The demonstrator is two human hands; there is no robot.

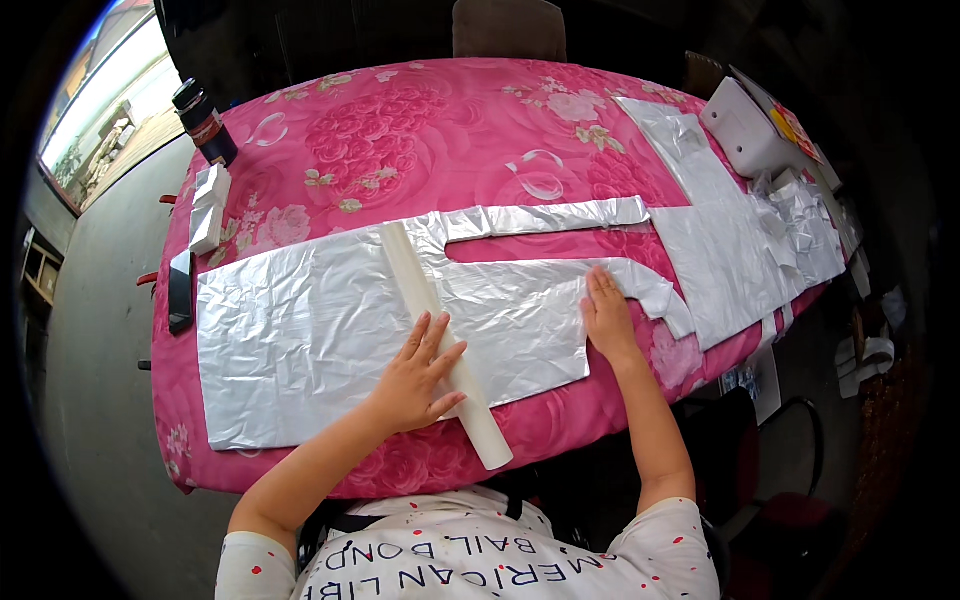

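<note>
A silvery-white plastic carrier bag [290, 330] lies flat and creased across the near part of the table, its two handle strips pointing right. Across it rests a pale, translucent tube [412, 270], slanting from the handle base down past the bag's near edge. My left hand [410, 385] lies over the tube's lower half with its fingers spread, not wrapped round it. Fingers stretched out, my right hand [608, 312] rests flat on the bag near the base of the nearer handle. More silvery bags [715, 255] lie in a layer at the right, touching the handle ends.
A pink flowered cloth [380, 150] covers the table. Along its left edge are a dark phone [180, 292], small white boxes [207, 210] and a dark-lidded bottle [207, 128]. A white case [745, 128] and crumpled plastic [805, 225] occupy the right end. A chair [510, 32] stands beyond.
</note>
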